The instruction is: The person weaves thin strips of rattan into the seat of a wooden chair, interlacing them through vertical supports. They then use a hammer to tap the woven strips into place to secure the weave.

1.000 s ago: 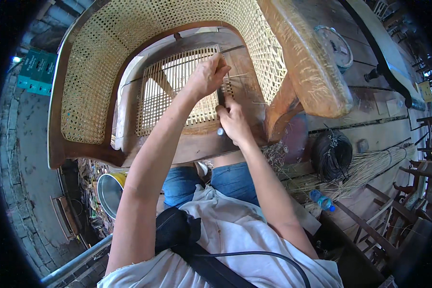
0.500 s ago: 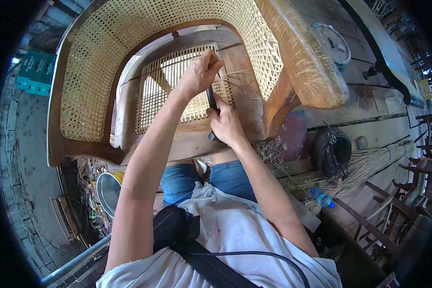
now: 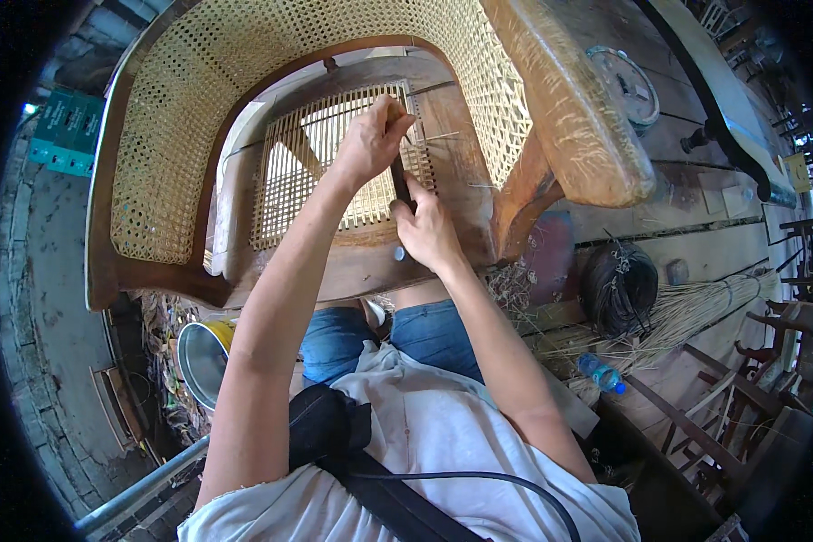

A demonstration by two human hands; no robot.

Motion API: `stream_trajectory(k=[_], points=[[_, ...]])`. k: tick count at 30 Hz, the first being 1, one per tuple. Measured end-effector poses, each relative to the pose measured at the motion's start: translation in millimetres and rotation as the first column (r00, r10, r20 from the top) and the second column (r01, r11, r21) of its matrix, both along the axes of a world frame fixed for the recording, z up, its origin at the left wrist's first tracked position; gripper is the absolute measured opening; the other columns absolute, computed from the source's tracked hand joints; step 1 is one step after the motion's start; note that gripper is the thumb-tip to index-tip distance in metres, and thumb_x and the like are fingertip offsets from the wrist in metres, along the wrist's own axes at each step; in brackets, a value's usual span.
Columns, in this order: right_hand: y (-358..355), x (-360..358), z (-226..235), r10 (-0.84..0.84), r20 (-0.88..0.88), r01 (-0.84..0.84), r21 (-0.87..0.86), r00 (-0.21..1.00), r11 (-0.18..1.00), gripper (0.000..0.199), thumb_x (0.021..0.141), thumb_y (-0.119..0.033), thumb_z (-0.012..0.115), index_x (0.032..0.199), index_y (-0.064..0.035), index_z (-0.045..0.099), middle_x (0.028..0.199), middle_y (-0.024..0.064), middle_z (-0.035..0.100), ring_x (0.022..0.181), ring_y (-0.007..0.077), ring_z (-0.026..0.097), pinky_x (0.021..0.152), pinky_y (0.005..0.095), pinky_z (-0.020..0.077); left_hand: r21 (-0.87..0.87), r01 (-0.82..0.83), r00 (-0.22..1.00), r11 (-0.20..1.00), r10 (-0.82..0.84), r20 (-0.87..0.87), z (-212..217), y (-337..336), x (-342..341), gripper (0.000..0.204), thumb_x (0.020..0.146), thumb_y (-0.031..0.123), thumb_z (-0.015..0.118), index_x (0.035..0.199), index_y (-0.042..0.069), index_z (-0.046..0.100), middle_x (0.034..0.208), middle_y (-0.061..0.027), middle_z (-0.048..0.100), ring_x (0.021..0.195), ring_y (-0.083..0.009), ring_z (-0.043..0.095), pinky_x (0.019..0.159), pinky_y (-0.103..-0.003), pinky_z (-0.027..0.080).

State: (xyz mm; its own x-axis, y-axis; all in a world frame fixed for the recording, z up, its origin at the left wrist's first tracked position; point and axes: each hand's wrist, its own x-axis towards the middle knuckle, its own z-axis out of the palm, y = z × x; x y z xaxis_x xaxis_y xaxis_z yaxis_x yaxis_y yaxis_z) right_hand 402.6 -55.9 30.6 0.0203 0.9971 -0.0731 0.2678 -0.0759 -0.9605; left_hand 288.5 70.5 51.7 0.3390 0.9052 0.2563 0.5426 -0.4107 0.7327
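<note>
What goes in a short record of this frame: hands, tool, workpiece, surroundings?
Left hand: fingers closed near the tool's upper part; anything pinched is unclear
Right hand: gripping a dark rod-shaped tool
Workpiece: wooden chair, partly woven cane seat panel
Right side: dark coil, pale strands, blue-capped bottle
Left side: bucket

Close work at the woven seat [image 3: 285, 194], partly covered by the hands.
The left hand [image 3: 370, 143] hides weave near the frame's upper centre; whatever its fingertips pinch is too small to tell. The right hand [image 3: 426, 232] covers part of a dark bar [image 3: 398, 181]. The top edge crops the cane back [image 3: 235, 54]; the left forearm [image 3: 285, 289] overlaps a bucket [image 3: 199, 366], lower left.
</note>
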Motion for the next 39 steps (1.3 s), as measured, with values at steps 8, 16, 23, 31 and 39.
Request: stream_trajectory(k=[8, 16, 23, 31, 39], points=[[-32, -6, -4, 0.061, -0.02, -0.061, -0.035, 0.998, 0.998, 0.052, 0.089, -0.014, 0.055, 0.138, 0.0014, 0.048, 0.11, 0.035, 0.062, 0.102, 0.0443, 0.062, 0.091, 0.0458, 0.0491, 0.002, 0.023, 1.0, 1.0, -0.023, 0.013, 4, -21, 2, 0.019, 0.096, 0.018, 0.065, 0.099, 0.001, 0.057, 0.076, -0.0116, 0.067, 0.064, -0.0201, 0.063, 0.06, -0.034, 0.05], [-9, 11, 0, 0.0, -0.054, 0.002, 0.039, 0.999, 0.999, 0.044, 0.088, -0.012, 0.053, 0.129, 0.0009, 0.053, 0.109, 0.0327, 0.063, 0.104, 0.0478, 0.061, 0.093, 0.0474, 0.0494, 0.052, 0.066, 0.998, 0.996, -0.065, -0.017, 2, -16, 10, 0.019, 0.095, 0.016, 0.065, 0.097, 0.0, 0.055, 0.074, -0.0116, 0.064, 0.064, -0.0204, 0.061, 0.059, -0.034, 0.049], [-35, 6, 7, 0.072, -0.045, -0.074, -0.045, 0.996, 0.996, 0.054, 0.089, -0.014, 0.056, 0.14, -0.0002, 0.046, 0.109, 0.037, 0.061, 0.108, 0.0501, 0.059, 0.092, 0.0499, 0.0487, -0.05, -0.01, 0.999, 0.999, 0.012, 0.032, 23, -39, 3, 0.02, 0.096, 0.017, 0.065, 0.098, -0.001, 0.055, 0.073, -0.0116, 0.064, 0.065, -0.0187, 0.062, 0.062, -0.034, 0.05], [-37, 6, 4, 0.077, 0.018, -0.076, -0.057, 0.997, 0.995, 0.051, 0.088, -0.011, 0.059, 0.137, 0.0002, 0.05, 0.094, 0.0253, 0.066, 0.08, 0.031, 0.067, 0.075, 0.0392, 0.0515, -0.029, 0.023, 0.999, 0.999, -0.025, -0.048, 21, -31, 8, 0.021, 0.094, 0.017, 0.064, 0.094, -0.001, 0.053, 0.079, -0.0198, 0.067, 0.075, -0.0364, 0.067, 0.066, -0.043, 0.051], [-25, 13, 2, 0.037, -0.065, -0.041, -0.062, 0.997, 0.997, 0.047, 0.088, -0.014, 0.054, 0.133, 0.0002, 0.053, 0.106, 0.0355, 0.062, 0.107, 0.0488, 0.06, 0.089, 0.0488, 0.0488, -0.049, 0.059, 0.997, 0.997, -0.061, -0.052, 7, -28, 8, 0.023, 0.093, 0.021, 0.064, 0.095, -0.001, 0.057, 0.08, -0.0214, 0.067, 0.078, -0.0378, 0.067, 0.068, -0.044, 0.052]])
